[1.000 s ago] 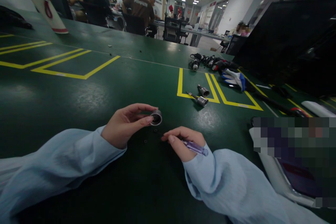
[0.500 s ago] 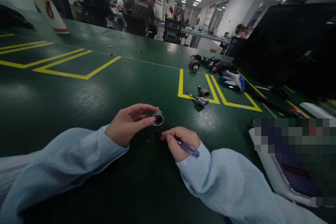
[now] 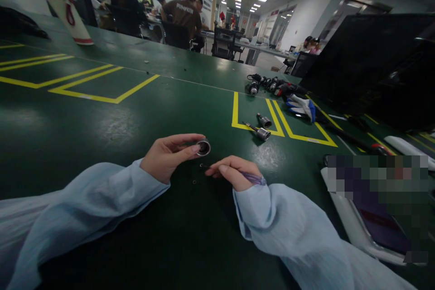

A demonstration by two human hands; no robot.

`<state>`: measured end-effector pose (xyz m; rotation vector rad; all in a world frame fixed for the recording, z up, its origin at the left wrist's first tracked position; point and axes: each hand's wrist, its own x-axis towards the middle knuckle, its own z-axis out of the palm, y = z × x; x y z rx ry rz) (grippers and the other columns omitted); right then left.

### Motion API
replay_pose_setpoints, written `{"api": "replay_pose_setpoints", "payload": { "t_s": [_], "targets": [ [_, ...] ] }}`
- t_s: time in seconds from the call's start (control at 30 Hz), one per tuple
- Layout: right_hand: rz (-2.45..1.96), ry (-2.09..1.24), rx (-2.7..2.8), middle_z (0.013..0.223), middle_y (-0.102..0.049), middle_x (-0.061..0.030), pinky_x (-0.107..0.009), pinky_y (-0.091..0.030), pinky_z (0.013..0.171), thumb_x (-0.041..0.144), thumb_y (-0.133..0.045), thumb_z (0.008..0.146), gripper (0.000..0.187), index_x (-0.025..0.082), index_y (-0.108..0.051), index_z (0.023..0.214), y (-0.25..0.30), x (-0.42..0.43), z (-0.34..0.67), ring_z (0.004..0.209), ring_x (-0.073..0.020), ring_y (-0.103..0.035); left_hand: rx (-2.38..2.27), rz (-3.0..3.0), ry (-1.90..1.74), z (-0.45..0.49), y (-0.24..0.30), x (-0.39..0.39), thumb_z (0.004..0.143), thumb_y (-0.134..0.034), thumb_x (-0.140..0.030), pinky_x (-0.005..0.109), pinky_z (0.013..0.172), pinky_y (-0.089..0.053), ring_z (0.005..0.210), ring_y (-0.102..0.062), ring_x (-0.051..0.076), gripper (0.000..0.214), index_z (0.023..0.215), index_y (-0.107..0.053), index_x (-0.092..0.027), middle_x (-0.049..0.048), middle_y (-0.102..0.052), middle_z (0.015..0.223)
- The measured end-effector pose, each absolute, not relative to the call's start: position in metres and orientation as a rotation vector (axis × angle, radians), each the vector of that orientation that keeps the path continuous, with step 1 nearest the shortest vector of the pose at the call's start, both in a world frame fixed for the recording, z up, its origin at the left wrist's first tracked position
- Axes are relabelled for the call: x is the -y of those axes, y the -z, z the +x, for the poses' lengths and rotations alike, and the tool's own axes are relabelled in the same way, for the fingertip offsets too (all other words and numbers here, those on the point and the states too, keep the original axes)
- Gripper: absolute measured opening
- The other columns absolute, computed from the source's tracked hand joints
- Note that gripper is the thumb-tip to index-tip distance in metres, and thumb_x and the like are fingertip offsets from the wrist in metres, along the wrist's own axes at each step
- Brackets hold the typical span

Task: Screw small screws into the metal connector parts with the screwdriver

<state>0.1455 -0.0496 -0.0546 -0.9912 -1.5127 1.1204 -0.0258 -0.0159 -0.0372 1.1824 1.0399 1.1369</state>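
At the left, the bare left hand (image 3: 163, 158) is nearly closed in a pinch, thumb at the near edge and forefinger over the top, and has hold of a grey, round, cup-shaped metal socket (image 3: 205, 147) above the dark green table (image 3: 142, 118). The socket's open mouth faces the wearer; its long axis seems to run away from the mouth, though fingers hide the back. It is probably stiff, fairly heavy for its size and smooth, best held around the outer wall. Below it lies a tiny dark ring (image 3: 194, 181), likely light and easily lost. Just right, the right hand (image 3: 233, 171) is closed around a slim screwdriver with a translucent purple handle (image 3: 253, 178), whose long axis runs sideways: butt right, thin dark shaft left, beside a second small ring (image 3: 201, 165); whether they touch, I cannot tell. The handle, likely light, rigid plastic, suits a pencil-like hold.
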Motion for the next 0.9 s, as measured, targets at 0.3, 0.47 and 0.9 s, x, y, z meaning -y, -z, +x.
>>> {"api": "replay_pose_setpoints", "payload": {
  "t_s": [0.3,0.47,0.9],
  "targets": [
    [-0.808,-0.381,1.784,0.079,-0.068,-0.0051,-0.029,-0.048,0.069,0.013,-0.045,0.078,0.021,0.017,-0.063,0.087,0.052,0.053,0.143,0.075,-0.0143,-0.061,-1.111,1.188,-1.19,-0.023,0.033,0.024,0.052,-0.076,-0.02,0.035,0.084,-0.051,0.082,-0.066,0.021,0.036,0.087,-0.068,-0.016,0.0048,-0.072,0.084],
    [-0.767,-0.248,1.88,0.079,-0.067,-0.0075,-0.028,-0.049,0.07,0.007,-0.044,0.076,0.02,0.013,-0.06,0.087,0.047,0.054,0.141,0.075,-0.0144,-0.062,-1.118,1.218,-1.207,-0.02,0.029,0.028,0.05,-0.075,-0.017,0.032,0.083,-0.051,0.082,-0.066,0.019,0.031,0.08,-0.068,-0.015,0.0041,-0.071,0.086],
    [-0.747,-0.138,1.985,0.075,-0.066,-0.0125,-0.03,-0.05,0.069,0.005,-0.043,0.074,0.019,0.007,-0.059,0.083,0.04,0.058,0.138,0.073,-0.0164,-0.061,-1.192,1.346,-1.202,-0.014,0.027,0.032,0.052,-0.069,-0.018,0.024,0.059,-0.05,0.062,-0.061,0.013,0.025,0.075,-0.061,-0.015,0.0001,-0.065,0.065]
  ]
}}
